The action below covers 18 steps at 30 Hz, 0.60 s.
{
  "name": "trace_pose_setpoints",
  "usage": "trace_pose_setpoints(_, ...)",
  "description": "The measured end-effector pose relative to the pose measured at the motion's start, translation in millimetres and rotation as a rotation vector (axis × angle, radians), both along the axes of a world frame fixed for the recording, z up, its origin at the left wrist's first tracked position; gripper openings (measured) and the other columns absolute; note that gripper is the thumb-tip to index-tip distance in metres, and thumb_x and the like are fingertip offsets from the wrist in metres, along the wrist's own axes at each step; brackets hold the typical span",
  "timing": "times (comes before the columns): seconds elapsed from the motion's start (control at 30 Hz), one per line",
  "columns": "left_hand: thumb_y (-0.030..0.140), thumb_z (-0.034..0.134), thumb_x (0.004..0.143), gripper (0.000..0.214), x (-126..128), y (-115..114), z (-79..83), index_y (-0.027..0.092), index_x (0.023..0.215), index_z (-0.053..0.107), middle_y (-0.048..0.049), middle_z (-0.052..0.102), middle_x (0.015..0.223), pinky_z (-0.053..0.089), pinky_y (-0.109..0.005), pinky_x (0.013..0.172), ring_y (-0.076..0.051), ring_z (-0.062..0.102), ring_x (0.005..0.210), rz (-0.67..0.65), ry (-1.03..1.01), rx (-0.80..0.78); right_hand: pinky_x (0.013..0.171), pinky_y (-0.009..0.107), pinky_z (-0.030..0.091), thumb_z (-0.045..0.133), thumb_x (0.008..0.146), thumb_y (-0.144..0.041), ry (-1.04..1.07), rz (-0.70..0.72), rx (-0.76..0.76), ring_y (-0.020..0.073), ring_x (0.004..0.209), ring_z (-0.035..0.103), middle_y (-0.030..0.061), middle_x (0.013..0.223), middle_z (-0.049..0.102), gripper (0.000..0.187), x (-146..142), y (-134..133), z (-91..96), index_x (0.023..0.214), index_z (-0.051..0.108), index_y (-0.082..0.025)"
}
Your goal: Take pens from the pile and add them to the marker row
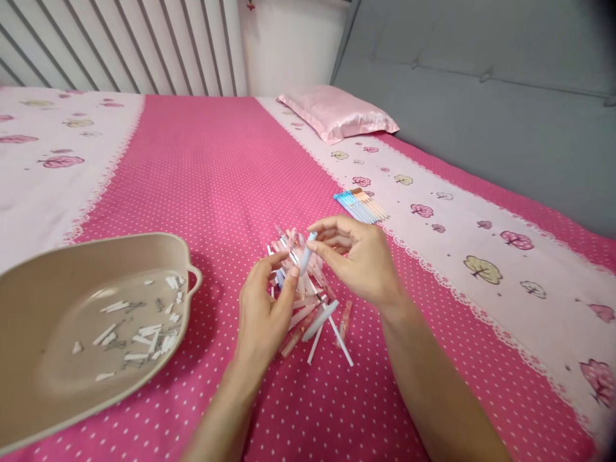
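Between my two hands is a pale blue pen barrel (pixel 307 255), tilted with its upper end to the right. The fingertips of my right hand (pixel 363 260) pinch its upper part. My left hand (pixel 264 305) is closed at the lower end, thumb and forefinger against it. Right under my hands lies a loose pile of pen parts (pixel 303 301), with pinkish patterned tubes and thin white sticks; my fingers hide some of it. A pale grey-blue tube (pixel 321 320) and a pink flowered tube (pixel 344 319) lie at its near edge.
A beige basin (pixel 195 282) with small white pieces (pixel 151 337) in its bottom stands at the left. Beyond my right hand, a row of blue and orange pens (pixel 362 205) lies on the pink dotted bedspread (pixel 202 160). A pink pillow (pixel 337 112) rests against the grey headboard (pixel 481 109).
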<state>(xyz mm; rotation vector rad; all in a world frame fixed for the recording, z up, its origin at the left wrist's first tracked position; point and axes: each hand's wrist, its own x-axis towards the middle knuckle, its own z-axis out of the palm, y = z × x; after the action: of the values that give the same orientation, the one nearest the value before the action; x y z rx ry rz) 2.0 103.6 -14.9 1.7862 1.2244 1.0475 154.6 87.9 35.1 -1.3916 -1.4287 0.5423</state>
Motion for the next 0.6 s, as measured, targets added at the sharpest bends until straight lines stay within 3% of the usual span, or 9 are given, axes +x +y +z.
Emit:
trace_pose_setpoints(0.1,0.039,0.054,0.085,0.039,2.3,-4.2,3.7,0.018,0.118,0.058,-0.0091,0.065,0.115,0.047,-0.034,0.089,-0.022,0.061,0.103,-0.057,-0.024,0.05,0.066,0.024,0.054,0.067,0.077,-0.02,0.057,0.058,-0.024,0.0131,0.075,0.067,0.0008,0.081,0.07,0.013,-3.0,-3.0,1.9,0.089,0.064,-0.018)
trace_pose_setpoints(0.27,0.032,0.054,0.086,0.032,1.8,-6.8,7.5,0.019,0.114,0.061,-0.0059,0.07,0.108,0.048,-0.029,0.083,-0.018,0.065,0.092,-0.034,-0.052,0.093,0.064,0.021,0.054,0.072,0.072,-0.019,0.056,0.154,-0.055,0.012,0.072,0.067,-0.0007,0.077,0.07,0.015,-5.7,-6.3,2.5,0.084,0.064,-0.018)
trace_pose_setpoints(0.43,0.029,0.053,0.087,0.025,0.3,-4.3,6.5,0.018,0.105,0.065,-0.0044,0.071,0.095,0.048,-0.027,0.076,-0.016,0.064,0.083,-0.118,-0.048,0.071,0.064,0.021,0.055,0.072,0.072,-0.02,-0.001,0.183,-0.089,0.0124,0.072,0.068,-0.0009,0.082,0.07,0.018,-4.7,-9.8,4.2,0.088,0.064,-0.019)
trace_pose_setpoints(0.6,0.028,0.05,0.088,0.023,-0.3,-1.3,4.3,0.017,0.105,0.061,-0.0036,0.068,0.091,0.045,-0.027,0.076,-0.015,0.061,0.082,-0.083,-0.044,0.077,0.067,0.022,0.057,0.073,0.071,-0.018,-0.047,0.174,-0.094,0.0129,0.075,0.068,0.0007,0.088,0.071,0.023,-0.8,-12.8,8.2,0.093,0.065,-0.019)
